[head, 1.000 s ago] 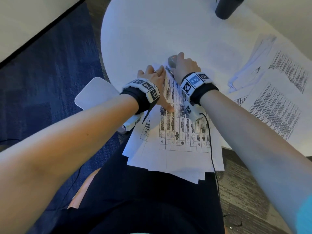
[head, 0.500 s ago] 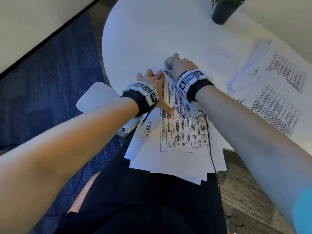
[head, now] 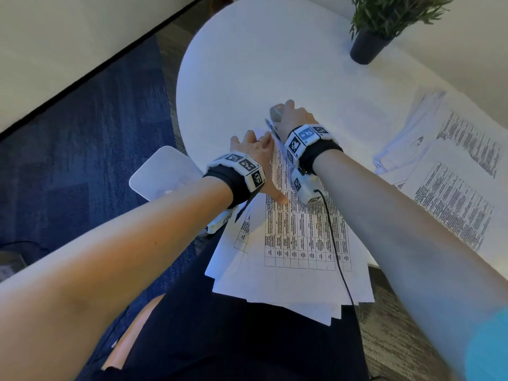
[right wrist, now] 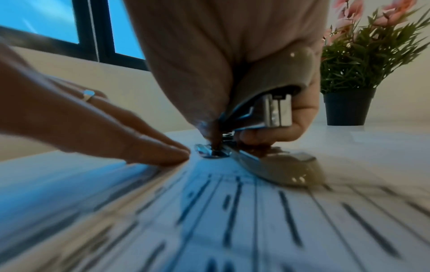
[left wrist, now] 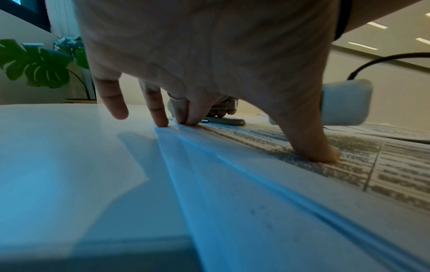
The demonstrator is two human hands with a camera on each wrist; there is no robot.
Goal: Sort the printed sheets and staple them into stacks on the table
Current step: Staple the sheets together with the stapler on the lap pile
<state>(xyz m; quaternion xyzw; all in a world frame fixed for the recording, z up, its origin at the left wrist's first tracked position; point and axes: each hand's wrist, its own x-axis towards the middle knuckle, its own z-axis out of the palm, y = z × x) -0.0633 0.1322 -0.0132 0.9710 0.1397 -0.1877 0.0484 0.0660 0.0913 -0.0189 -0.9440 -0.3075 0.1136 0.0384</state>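
My right hand [head: 295, 116] grips stapler [right wrist: 274, 117] at the sheets [head: 299, 237] corner, apparently; left hand [head: 255, 158] presses flat, fingers spread

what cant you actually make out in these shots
- Printed text on the sheets: too small in the head view, blurred in the right wrist view.
- Where the stapler bites the corner: hidden by the right hand.
- Sheet count: edges overlap under the left hand.
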